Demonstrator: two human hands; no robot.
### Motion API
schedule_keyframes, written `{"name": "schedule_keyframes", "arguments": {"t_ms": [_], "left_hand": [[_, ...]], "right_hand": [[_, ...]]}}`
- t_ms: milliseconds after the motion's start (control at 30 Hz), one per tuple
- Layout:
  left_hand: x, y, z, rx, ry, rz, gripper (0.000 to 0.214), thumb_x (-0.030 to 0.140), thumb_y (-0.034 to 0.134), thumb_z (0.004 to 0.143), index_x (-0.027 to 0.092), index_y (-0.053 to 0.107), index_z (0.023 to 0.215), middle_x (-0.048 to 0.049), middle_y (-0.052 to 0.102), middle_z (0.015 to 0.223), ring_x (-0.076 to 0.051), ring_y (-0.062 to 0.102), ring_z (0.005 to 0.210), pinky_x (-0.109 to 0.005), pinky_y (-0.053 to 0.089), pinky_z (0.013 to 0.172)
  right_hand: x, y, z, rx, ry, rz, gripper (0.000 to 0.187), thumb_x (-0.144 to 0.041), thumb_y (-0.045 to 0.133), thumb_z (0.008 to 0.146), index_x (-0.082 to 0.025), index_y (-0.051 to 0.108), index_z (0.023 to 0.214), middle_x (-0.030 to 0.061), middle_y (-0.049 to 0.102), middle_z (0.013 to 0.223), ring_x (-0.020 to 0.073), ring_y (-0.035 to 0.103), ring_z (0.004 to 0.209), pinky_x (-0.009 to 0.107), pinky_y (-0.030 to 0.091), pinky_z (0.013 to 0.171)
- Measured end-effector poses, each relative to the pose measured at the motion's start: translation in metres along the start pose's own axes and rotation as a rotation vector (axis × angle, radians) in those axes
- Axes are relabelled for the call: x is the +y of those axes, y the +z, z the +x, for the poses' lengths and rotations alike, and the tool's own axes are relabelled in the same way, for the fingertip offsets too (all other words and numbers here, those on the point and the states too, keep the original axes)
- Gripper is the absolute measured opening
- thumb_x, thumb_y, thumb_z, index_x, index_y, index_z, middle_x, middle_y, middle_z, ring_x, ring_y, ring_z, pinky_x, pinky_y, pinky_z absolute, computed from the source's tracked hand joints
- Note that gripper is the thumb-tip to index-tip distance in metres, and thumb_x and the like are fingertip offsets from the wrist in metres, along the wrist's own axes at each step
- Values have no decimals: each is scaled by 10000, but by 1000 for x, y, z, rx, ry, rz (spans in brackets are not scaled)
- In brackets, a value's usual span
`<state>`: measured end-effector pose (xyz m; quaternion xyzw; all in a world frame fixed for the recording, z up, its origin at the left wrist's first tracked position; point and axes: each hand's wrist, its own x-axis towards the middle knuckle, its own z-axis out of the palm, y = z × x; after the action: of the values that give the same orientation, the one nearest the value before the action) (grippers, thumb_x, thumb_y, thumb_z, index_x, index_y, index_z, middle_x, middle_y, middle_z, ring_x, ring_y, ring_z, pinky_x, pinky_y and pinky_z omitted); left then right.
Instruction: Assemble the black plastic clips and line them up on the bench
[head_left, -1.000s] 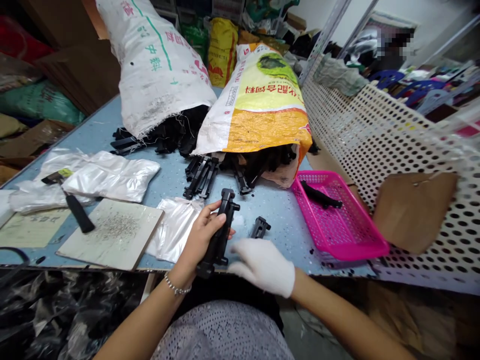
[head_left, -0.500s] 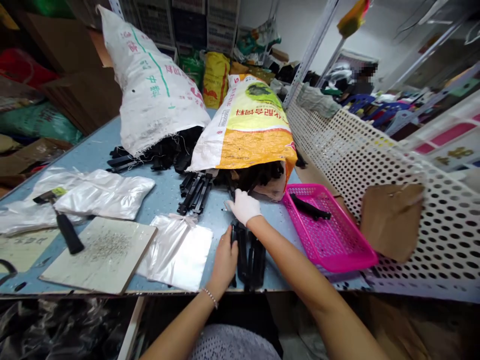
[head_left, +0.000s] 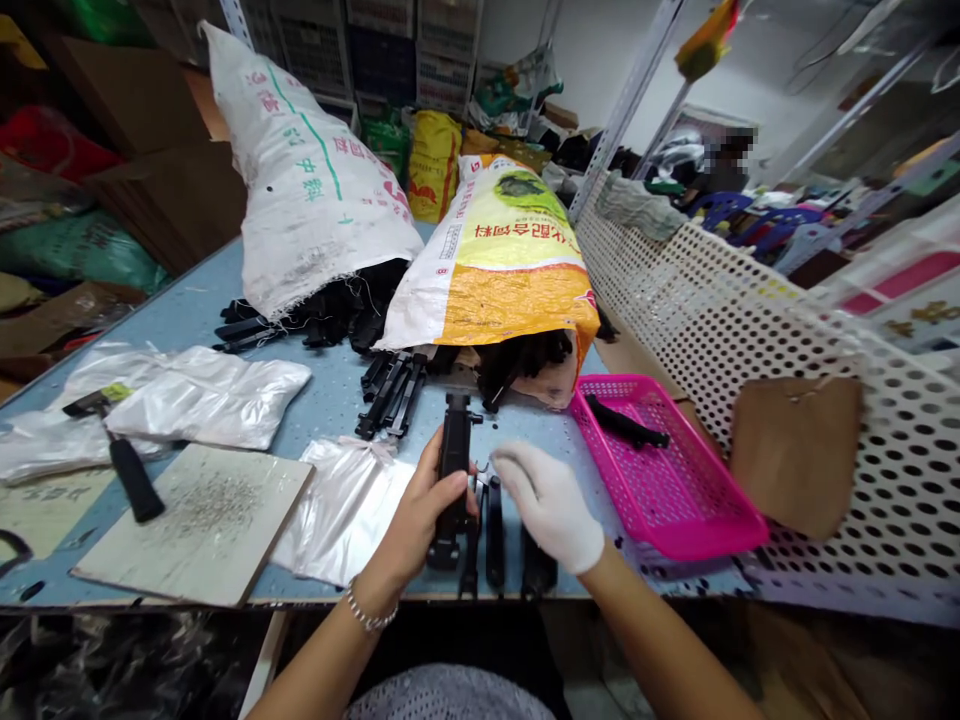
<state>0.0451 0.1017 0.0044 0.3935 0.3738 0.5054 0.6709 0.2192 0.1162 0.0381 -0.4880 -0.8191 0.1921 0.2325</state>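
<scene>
A: How many things do you count on the counter (head_left: pixel 330 400)?

B: Two large sacks lie there, one white sack (head_left: pixel 315 200) and one yellow-and-orange sack (head_left: pixel 517 290), both with many dark pieces at the mouth. Also one pink basket (head_left: pixel 705 540) with one black piece (head_left: pixel 626 425) inside, one hammer (head_left: pixel 135 480) and one board (head_left: pixel 172 560).

A: And where is the black part (head_left: pixel 454 450) being handled?

B: In the left hand (head_left: pixel 424 500), which is closed around it, the thumb across its front. It is to the left of the right hand (head_left: pixel 551 505), which is apart from it. I count three loose pieces (head_left: pixel 495 530) at the near edge, between and under the hands.

A: How is the right hand?

B: It wears a white glove, the palm is turned down, and the fingers are half bent, pointing towards the part. Whether it grips something small, I cannot tell. The two forearms reach forward and inward from below.
</scene>
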Motion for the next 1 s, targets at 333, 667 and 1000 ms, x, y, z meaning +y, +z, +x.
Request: {"name": "schedule_keyframes", "arguments": {"t_ms": [333, 667, 1000], "left_hand": [[24, -6, -42, -82, -161, 213, 812, 247, 576, 871, 378, 148, 1548, -42, 613, 1079, -134, 620, 690, -310, 551, 666], [22, -16, -54, -57, -90, 378, 808, 305, 615, 843, 328, 230, 1553, -94, 630, 1225, -217, 649, 828, -367, 547, 772], [24, -10, -54, -115, -218, 226, 806, 256, 583, 866, 374, 175, 1552, -27, 626, 982, -136, 609, 639, -282, 542, 602]], "right_hand": [[11, -21, 33, -214, -348, -349, 362, -399, 378, 983, -149, 589, 826, 94, 614, 771, 188, 539, 676, 292, 343, 613], [5, 14, 6, -441, 125, 610, 559, -512, 95, 1003, -217, 449, 687, -61, 341, 454, 125, 341, 388, 249, 347, 436], [7, 2, 11, -102, 71, 241, 438, -474, 495, 901, -178, 570, 586, -44, 472, 472, 105, 440, 432, 198, 367, 395]]}}
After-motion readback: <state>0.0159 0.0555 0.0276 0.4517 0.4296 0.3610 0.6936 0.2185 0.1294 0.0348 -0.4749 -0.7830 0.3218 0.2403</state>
